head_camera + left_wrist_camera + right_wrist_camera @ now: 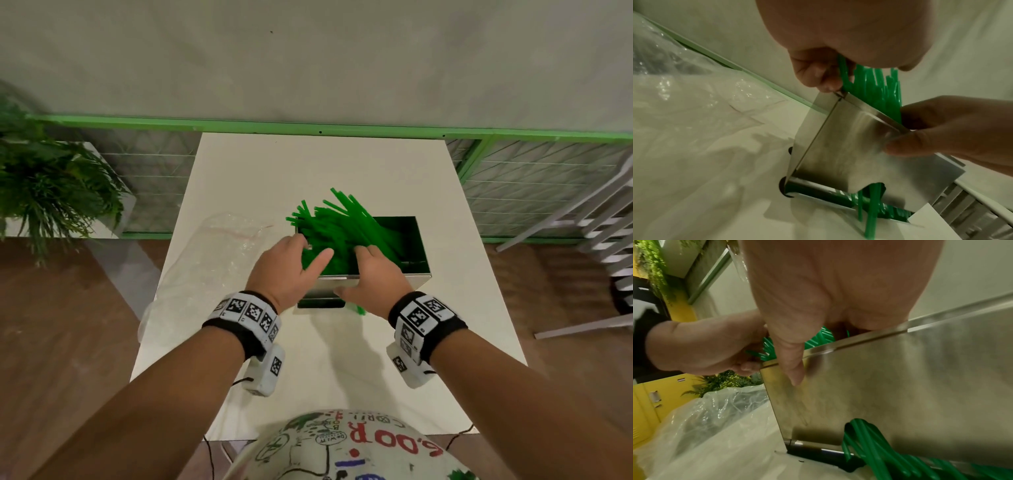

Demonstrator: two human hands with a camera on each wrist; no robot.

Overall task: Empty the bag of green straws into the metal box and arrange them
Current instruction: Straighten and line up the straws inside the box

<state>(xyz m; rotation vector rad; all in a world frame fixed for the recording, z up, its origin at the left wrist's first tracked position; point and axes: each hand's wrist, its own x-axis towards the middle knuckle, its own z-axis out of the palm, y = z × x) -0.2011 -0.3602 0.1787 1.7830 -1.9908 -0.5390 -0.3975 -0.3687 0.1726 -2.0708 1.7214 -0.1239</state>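
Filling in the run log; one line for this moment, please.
straws in metal box | bag empty | left hand, right hand arranging

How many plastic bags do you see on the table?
1. The clear plastic bag lies crumpled on the white table, left of the metal box, and looks emptied. No other bag is in view.

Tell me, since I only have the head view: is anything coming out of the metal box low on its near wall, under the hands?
Observer: Yes. The left wrist view shows a cut-out at the foot of the metal box's near wall, with green straws poking out onto the table.
Operator: How does the right hand sit on it?
Observer: In the right wrist view, the right hand's thumb lies outside the near wall, with the fingers over the rim.
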